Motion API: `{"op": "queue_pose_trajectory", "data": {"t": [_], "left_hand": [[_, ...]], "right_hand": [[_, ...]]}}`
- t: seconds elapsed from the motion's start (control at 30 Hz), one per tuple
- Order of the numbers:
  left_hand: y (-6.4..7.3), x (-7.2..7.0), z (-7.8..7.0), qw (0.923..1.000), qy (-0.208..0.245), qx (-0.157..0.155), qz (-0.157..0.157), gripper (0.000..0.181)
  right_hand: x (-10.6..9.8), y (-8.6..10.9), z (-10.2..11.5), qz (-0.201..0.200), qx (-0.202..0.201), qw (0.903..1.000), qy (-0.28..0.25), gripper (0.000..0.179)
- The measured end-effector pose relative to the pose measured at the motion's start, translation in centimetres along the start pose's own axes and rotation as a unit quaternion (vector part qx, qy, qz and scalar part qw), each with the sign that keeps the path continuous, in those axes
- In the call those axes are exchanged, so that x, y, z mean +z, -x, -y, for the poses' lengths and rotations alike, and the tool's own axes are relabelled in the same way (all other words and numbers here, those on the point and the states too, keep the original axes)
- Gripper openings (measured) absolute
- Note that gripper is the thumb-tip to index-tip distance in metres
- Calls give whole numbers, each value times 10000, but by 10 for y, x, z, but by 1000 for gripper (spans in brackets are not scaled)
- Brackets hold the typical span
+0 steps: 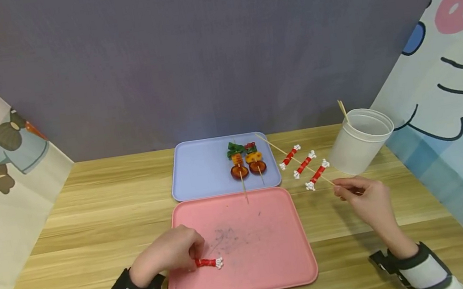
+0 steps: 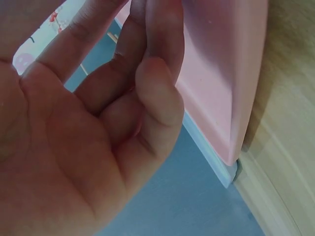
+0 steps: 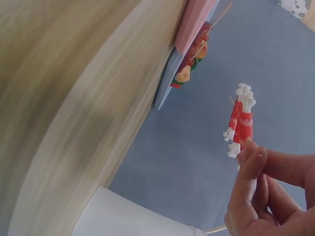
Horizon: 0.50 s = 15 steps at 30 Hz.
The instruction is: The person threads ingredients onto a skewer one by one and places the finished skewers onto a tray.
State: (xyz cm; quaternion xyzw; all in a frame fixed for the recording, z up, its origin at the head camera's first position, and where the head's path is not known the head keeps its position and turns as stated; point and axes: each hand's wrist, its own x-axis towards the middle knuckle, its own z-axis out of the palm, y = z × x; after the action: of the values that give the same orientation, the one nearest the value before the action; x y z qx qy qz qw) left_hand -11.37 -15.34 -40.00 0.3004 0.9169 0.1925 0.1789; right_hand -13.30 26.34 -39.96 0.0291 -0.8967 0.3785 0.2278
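My left hand (image 1: 179, 249) pinches a red roll with white knobbed ends (image 1: 208, 262), like wrapped enoki mushrooms, low over the left part of the pink tray (image 1: 275, 275). The fingers hide its left end; in the left wrist view the curled fingers (image 2: 160, 91) cover it. Off the tray's right side, my right hand (image 1: 365, 195) holds a thin wooden skewer (image 1: 273, 146) near its lower end, between thumb and fingertips. Three similar rolls (image 1: 304, 164) are threaded on it crosswise, spaced apart. They overlap one another in the right wrist view, beyond the fingertips (image 3: 253, 152).
Behind the pink tray lies a blue tray (image 1: 199, 168) with two loaded skewers (image 1: 239, 171) of green, orange and brown pieces; one stick overhangs the pink tray. A white bucket (image 1: 355, 147) holding thin sticks (image 1: 343, 109) stands at the back right, near a grey wall (image 1: 203, 60).
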Motion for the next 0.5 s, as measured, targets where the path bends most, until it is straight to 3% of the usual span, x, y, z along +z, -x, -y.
{"op": "queue_pose_trajectory", "data": {"t": [0.5], "left_hand": [[0, 0, -2, 10000, -32, -65, -61, 24]], "right_hand": [[1, 0, -3, -1, -5, 10000, 24, 10]]}}
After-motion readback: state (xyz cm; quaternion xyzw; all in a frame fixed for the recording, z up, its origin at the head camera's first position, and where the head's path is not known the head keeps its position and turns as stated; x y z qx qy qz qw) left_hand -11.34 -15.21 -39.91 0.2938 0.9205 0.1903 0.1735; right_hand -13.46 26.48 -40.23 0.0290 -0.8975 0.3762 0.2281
